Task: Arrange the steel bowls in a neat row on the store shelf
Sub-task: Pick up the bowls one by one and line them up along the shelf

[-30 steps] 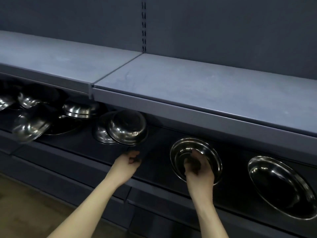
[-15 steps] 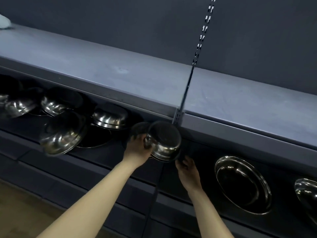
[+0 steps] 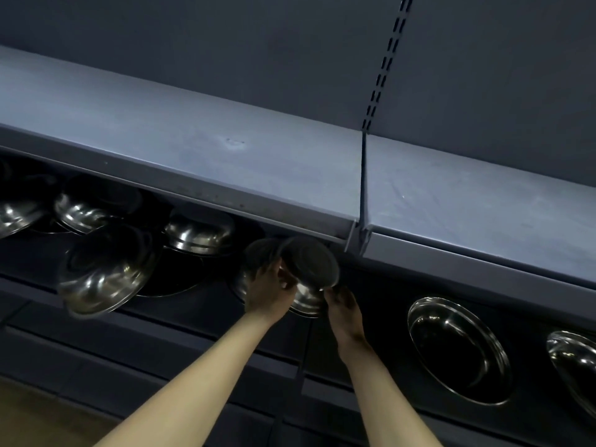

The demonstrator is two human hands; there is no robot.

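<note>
A dark blue-grey upper shelf (image 3: pixel 200 162) overhangs the lower shelf (image 3: pixel 200 304). Two bowls (image 3: pixel 458 350) lie rim-up toward its right end; overturned bowls (image 3: pixel 103 272) crowd its left. At mid-shelf, the left hand (image 3: pixel 269 293) and right hand (image 3: pixel 343 306) both grasp a tipped bowl (image 3: pixel 309 272), now closer than half a second ago.

Bowls (image 3: pixel 103 272) gleam, polished mirror-bright steel; the shelf (image 3: pixel 193 156) above looks matt, painted grey-blue metal, faintly scuffed.
</note>
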